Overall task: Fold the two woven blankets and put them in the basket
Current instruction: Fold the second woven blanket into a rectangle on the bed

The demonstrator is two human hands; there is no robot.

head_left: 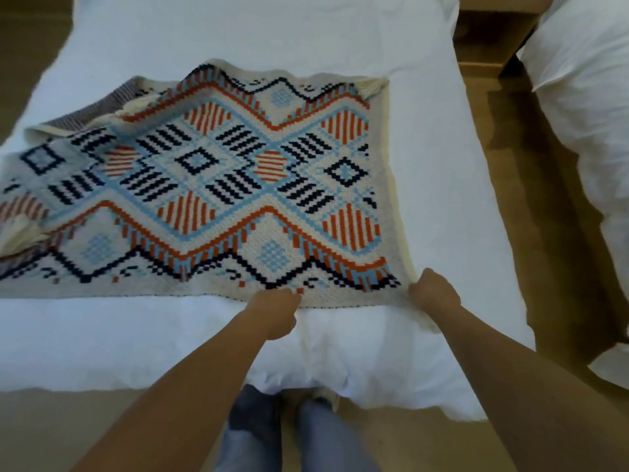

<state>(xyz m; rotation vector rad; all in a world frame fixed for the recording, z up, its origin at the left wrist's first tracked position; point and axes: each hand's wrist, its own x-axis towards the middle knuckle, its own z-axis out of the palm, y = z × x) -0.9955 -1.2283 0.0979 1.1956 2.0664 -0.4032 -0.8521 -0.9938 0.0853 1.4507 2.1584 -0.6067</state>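
Note:
A woven blanket point(218, 185) with a cream ground and orange, light-blue and navy diamond patterns lies spread on the white bed point(238, 35). Its left part is folded over, showing a striped underside at the far left corner. My left hand point(275, 311) pinches the blanket's near edge around its middle. My right hand point(434, 292) grips the near right corner. Only this one blanket is in view, and I see no basket.
The white bed fills most of the view, its near edge by my legs point(282, 434). A second white-covered bed or duvet point(589, 107) lies to the right across a strip of brown floor point(544, 199). Brown furniture point(490, 32) stands at the top right.

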